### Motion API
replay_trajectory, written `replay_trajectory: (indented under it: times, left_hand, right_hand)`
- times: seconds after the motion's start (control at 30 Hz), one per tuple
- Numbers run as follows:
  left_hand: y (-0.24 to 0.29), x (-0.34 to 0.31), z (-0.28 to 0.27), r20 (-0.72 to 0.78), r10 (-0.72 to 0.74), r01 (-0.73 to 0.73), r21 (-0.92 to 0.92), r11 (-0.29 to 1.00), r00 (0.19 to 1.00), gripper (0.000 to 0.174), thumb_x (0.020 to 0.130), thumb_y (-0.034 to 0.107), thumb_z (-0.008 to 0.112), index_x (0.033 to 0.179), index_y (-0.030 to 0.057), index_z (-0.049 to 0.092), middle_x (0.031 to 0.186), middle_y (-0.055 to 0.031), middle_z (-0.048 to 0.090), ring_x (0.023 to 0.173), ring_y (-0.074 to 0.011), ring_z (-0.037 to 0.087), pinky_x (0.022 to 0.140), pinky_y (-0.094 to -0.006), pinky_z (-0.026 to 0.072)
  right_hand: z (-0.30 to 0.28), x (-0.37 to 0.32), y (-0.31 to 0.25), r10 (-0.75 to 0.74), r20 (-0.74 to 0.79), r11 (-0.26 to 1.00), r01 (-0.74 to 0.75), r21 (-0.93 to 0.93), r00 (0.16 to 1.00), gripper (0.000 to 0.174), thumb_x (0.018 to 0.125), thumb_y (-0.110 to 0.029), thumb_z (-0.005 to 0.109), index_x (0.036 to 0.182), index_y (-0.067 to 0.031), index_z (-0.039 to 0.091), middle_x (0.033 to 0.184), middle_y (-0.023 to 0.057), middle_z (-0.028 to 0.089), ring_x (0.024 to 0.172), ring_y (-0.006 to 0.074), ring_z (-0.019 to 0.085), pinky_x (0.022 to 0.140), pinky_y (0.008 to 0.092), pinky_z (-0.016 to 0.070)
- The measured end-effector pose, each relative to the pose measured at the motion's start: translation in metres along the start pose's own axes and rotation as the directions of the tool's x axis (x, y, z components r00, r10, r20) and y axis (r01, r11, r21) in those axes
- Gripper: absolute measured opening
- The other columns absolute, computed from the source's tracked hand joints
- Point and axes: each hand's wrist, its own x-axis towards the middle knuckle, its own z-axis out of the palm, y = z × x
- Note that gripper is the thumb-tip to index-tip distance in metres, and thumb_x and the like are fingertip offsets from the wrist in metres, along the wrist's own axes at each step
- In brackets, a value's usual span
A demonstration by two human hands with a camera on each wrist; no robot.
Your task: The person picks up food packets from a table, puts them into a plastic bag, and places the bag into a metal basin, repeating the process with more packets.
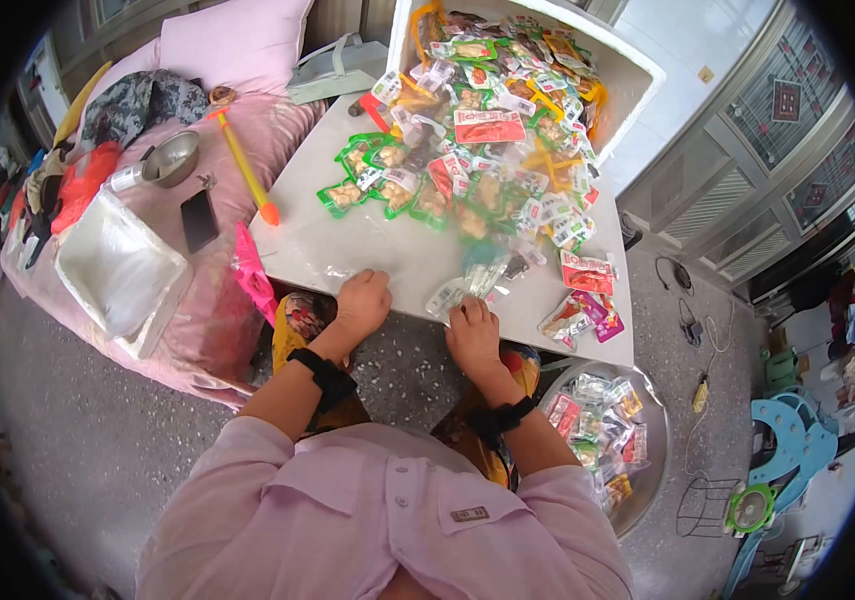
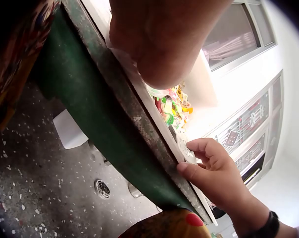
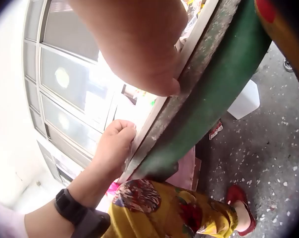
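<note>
My left hand (image 1: 365,303) rests at the table's front edge with fingers curled, gripping the near side of a clear plastic bag (image 1: 336,268) that lies flat on the tabletop. In the left wrist view a bit of its film (image 2: 121,55) shows beside the hand. To the right, my right hand (image 1: 474,332) pinches a small clear packet with a barcode label (image 1: 445,297) at the same edge. More shiny clear packets (image 1: 488,272) lie just beyond its fingertips. Past both hands spreads a pile of snack packets, some green-edged (image 1: 346,195), some red (image 1: 489,126).
A white foam box (image 1: 638,75) lies tipped at the table's back, spilling packets. A metal basin (image 1: 660,430) of packets stands on the floor at right. The pink bed at left holds another foam box (image 1: 170,262), a phone (image 1: 200,220) and a metal bowl (image 1: 172,160).
</note>
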Motion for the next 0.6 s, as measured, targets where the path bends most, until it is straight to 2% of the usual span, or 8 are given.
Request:
replay_trajectory:
  times: [0.1,0.2,0.3,0.4,0.5,0.6]
  left_hand:
    - [0.003,0.001,-0.003,0.003,-0.008,0.008,0.001,1.0,1.0,0.006,0.065,0.007,0.05,0.071,0.0054,0.049,0.067,-0.0137,0.049,0.064,-0.0329,0.051,0.057,-0.0417,0.0419]
    - [0.004,0.002,-0.004,0.024,-0.024,0.024,0.007,1.0,0.999,0.006,0.065,0.007,0.05,0.071,0.0053,0.049,0.067,-0.0139,0.049,0.065,-0.033,0.05,0.057,-0.0418,0.0417]
    - [0.005,0.002,-0.005,0.017,0.005,-0.005,0.012,1.0,1.0,0.006,0.064,0.007,0.051,0.068,0.0049,0.047,0.066,-0.0138,0.049,0.062,-0.0331,0.05,0.056,-0.0418,0.0421]
    - [0.002,0.002,-0.003,0.0,0.033,-0.033,0.006,0.999,0.999,0.006,0.064,0.007,0.051,0.067,0.0047,0.047,0.066,-0.014,0.048,0.062,-0.0333,0.05,0.056,-0.0418,0.042]
    - [0.002,0.002,-0.001,0.0,0.018,-0.018,0.002,1.0,1.0,0.006,0.064,0.007,0.051,0.068,0.0043,0.047,0.066,-0.014,0.049,0.063,-0.0334,0.05,0.057,-0.0417,0.042]
    - [0.003,0.002,-0.002,0.036,-0.006,0.006,0.002,1.0,0.999,0.008,0.065,0.006,0.05,0.072,0.0049,0.05,0.068,-0.0129,0.049,0.065,-0.0322,0.05,0.058,-0.0404,0.0417]
  right_hand:
    - [0.007,-0.008,0.002,-0.042,-0.042,0.999,0.043,0.026,0.998,0.027,0.059,-0.011,0.061,0.083,-0.0061,0.052,0.1,0.0112,0.043,0.098,0.0294,0.044,0.075,0.0405,0.038]
    - [-0.003,-0.013,0.0,-0.097,-0.11,0.991,0.106,0.081,0.989,0.023,0.059,-0.008,0.056,0.081,-0.0052,0.052,0.097,0.0119,0.045,0.094,0.0293,0.047,0.07,0.0399,0.0391]
    - [-0.015,-0.023,0.002,-0.121,-0.073,0.988,0.127,0.083,0.99,0.025,0.058,-0.006,0.055,0.084,-0.0047,0.052,0.098,0.0127,0.045,0.094,0.0295,0.047,0.069,0.0402,0.0399]
    - [-0.016,-0.029,0.009,-0.086,-0.091,0.992,0.093,0.082,0.992,0.03,0.059,-0.005,0.054,0.089,-0.0042,0.051,0.1,0.0136,0.044,0.095,0.0297,0.047,0.07,0.0394,0.041]
    - [-0.019,-0.02,0.011,-0.074,-0.105,0.984,0.089,0.155,0.992,0.034,0.06,-0.004,0.054,0.094,-0.0033,0.049,0.102,0.0141,0.043,0.096,0.0309,0.046,0.074,0.0396,0.041]
    - [-0.03,-0.003,0.016,0.0,-0.183,0.953,0.055,0.297,0.983,0.031,0.064,-0.001,0.051,0.095,-0.0007,0.048,0.1,0.0175,0.046,0.094,0.0342,0.047,0.078,0.0403,0.0407]
